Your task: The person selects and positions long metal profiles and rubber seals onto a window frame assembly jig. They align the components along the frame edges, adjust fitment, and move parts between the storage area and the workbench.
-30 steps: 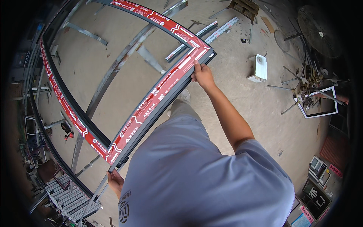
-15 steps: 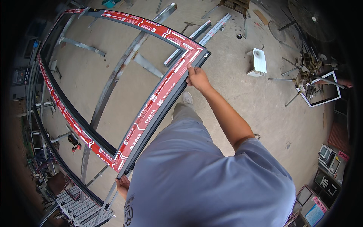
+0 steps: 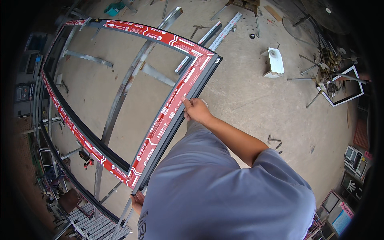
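Observation:
A large dark window frame (image 3: 170, 111), its faces covered in red printed protective film, lies tilted across metal supports in front of me. My right hand (image 3: 196, 110) grips the near bar around its middle, thumb on top of the film and fingers over the outer edge. At the near left corner, my left hand (image 3: 138, 201) is closed on the bar's end; my shirt hides part of that hand. A long steel beam (image 3: 127, 80) runs under the frame, visible through its opening.
Two long profiles (image 3: 226, 32) and a hammer (image 3: 198, 30) lie on the concrete floor beyond the frame. A white block-like stool (image 3: 275, 63) stands at right, with a stand and a small white frame (image 3: 346, 100) farther right. Stacked profiles (image 3: 96, 222) lie at lower left.
My right hand has slid along the near bar, away from the far right corner toward its middle. My left hand stays at the near left corner. The view has shifted slightly.

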### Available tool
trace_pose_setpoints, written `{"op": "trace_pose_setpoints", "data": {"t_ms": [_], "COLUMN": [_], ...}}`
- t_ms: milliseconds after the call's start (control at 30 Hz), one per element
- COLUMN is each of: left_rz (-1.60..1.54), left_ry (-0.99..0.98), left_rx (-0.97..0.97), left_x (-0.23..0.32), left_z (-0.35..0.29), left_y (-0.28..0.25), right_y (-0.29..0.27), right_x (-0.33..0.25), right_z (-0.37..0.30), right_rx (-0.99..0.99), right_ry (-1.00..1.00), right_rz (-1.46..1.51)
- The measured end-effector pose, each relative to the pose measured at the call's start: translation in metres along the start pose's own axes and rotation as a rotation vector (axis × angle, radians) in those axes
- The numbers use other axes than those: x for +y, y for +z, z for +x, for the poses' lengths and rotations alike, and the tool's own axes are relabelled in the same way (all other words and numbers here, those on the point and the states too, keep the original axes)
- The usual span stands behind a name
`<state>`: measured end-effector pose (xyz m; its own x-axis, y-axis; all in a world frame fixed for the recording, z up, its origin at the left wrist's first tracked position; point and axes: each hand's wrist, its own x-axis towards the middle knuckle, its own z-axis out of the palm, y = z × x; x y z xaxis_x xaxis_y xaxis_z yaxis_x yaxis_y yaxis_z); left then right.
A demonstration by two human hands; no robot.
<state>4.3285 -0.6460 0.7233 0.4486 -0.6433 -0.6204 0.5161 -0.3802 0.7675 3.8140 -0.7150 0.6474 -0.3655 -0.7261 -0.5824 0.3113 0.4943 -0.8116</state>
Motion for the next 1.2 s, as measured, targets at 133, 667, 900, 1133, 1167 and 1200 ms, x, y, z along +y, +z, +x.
{"op": "trace_pose_setpoints", "data": {"t_ms": [133, 667, 900, 1133, 1167, 1200], "left_rz": [-0.001, 1.248, 1.703, 1.643, 1.610, 1.594], "left_ry": [-0.120, 0.131, 1.052, 1.068, 1.104, 1.119], "left_rx": [-0.104, -0.320, -0.671, -0.803, -0.813, -0.823], "left_x": [0.007, 0.033, 0.002, -0.022, -0.022, -0.022], "left_z": [0.014, -0.065, -0.048, -0.009, -0.006, -0.004], "left_y": [-0.014, 0.076, 0.180, 0.191, 0.190, 0.188], "right_y": [0.016, 0.015, 0.014, 0.014, 0.014, 0.014], "right_x": [0.002, -0.010, -0.012, -0.012, -0.011, -0.011], "right_z": [-0.015, -0.018, -0.019, -0.019, -0.019, -0.019], "right_rx": [-0.038, -0.037, -0.019, 0.025, 0.035, 0.020], "right_ry": [0.054, 0.122, 0.117, 0.123, 0.122, 0.120], "right_rz": [0.064, 0.047, 0.025, -0.005, -0.007, -0.013]}}
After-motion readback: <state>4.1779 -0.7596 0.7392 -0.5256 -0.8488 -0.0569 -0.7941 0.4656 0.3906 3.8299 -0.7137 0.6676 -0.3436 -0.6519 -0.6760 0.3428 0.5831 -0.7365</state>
